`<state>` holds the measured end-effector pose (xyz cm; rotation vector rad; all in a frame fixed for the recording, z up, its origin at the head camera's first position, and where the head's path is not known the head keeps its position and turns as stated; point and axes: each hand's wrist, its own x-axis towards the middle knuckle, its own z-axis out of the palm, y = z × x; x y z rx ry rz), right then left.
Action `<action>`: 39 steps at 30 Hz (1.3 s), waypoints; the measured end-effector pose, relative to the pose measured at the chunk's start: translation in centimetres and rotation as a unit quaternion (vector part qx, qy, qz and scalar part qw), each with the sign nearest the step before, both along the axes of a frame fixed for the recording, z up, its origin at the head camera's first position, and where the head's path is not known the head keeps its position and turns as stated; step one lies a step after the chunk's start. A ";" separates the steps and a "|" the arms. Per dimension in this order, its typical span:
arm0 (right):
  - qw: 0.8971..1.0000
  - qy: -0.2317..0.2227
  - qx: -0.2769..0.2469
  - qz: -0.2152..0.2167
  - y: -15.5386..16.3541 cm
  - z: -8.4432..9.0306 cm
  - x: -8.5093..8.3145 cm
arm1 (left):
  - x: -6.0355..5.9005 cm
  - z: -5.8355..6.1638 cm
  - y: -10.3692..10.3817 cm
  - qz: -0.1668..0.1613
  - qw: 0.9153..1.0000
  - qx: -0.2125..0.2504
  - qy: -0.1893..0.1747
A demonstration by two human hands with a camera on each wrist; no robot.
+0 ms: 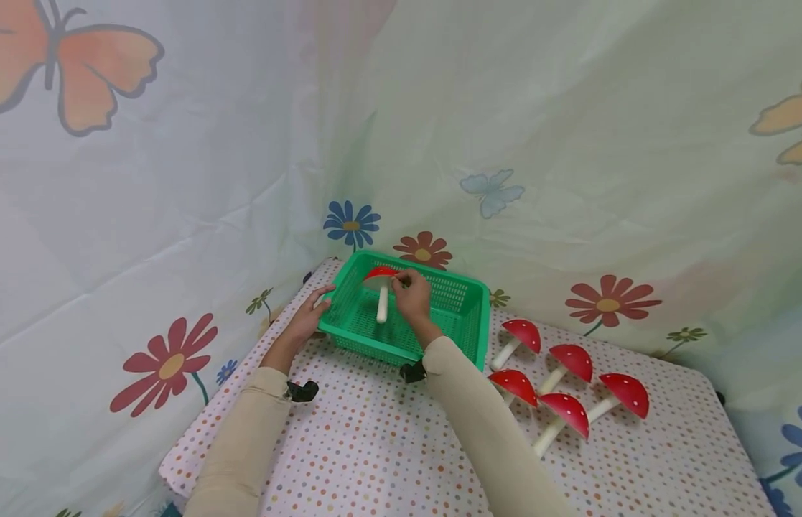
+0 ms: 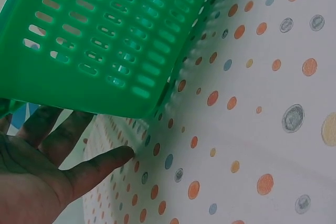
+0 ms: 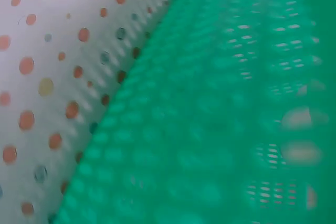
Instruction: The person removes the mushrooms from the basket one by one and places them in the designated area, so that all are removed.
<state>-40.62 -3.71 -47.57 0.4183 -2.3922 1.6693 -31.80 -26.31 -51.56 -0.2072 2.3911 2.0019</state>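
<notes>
In the head view my right hand (image 1: 413,294) pinches the edge of the red, white-dotted cap of a toy mushroom (image 1: 383,305). Its white stem points down inside a green plastic basket (image 1: 375,350). My left hand (image 1: 304,321) is at the basket's left end, fingers extended toward the rim. From the left wrist, the thumb of that hand (image 2: 39,174) stands apart from the basket wall (image 2: 79,77), while the other fingers pass partly behind its edge. The slotted green basket side (image 3: 184,129) fills much of the right wrist view, which hides the right hand.
Several more red-capped toy mushrooms (image 1: 571,361) lie on the dotted tablecloth (image 1: 362,438), right of the basket. A curtain (image 1: 569,237) printed with flowers and butterflies hangs close behind the table and along its left side.
</notes>
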 end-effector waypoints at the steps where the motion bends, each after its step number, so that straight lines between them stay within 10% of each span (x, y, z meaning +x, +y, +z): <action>1: 1.000 0.006 -0.012 -0.003 0.4 0.4 0.1 | 0.0 0.0 0.1 -0.001 1.000 -0.004 0.001; 23: 0.980 0.110 -0.142 -0.086 14.9 8.3 8.3 | -2.1 0.2 -0.2 -0.018 1.000 0.007 -0.003; 31: 0.963 0.153 -0.092 -0.204 22.0 6.5 11.1 | -1.3 -0.1 -0.8 -0.007 1.000 0.008 -0.010; 39: 0.914 0.074 -0.021 -0.400 32.1 2.2 14.7 | 0.3 0.9 -1.3 -0.009 0.999 0.032 -0.030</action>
